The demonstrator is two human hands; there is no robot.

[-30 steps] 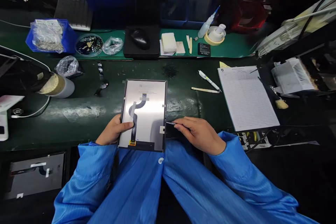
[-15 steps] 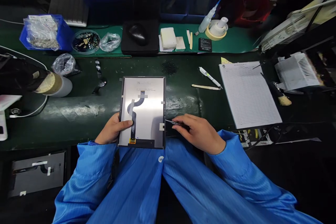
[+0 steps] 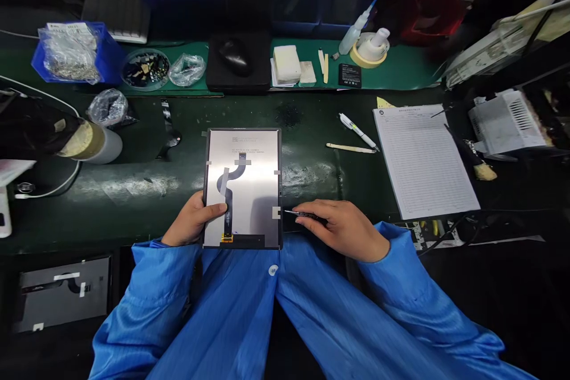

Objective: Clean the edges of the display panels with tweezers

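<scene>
Gripping the display panel (image 3: pixel 256 190) by its left edge, the left hand (image 3: pixel 189 222) lays its thumb flat over the pale metallic back, the tip at the dark ribbon cable (image 3: pixel 228 217) that snakes down it; the panel is held in front of the blue coat (image 3: pixel 231 291), over the near edge of the dark green bench (image 3: pixel 312 175); the right hand (image 3: pixel 345 228) pinches a slim metal tool (image 3: pixel 303 214) between thumb and fingers, its point just beside the panel's right edge, near a whitish tape tab (image 3: pixel 275 212), though whether it touches cannot be told; beyond that hand lie a white pen (image 3: pixel 356 129) and a thin pale stick (image 3: pixel 351 148), with a lined paper pad (image 3: pixel 425 160) to their right; a black flex strip (image 3: pixel 167 124) lies beyond the left hand; a second panel (image 3: pixel 48 303) rests at lower left, well apart from both hands
</scene>
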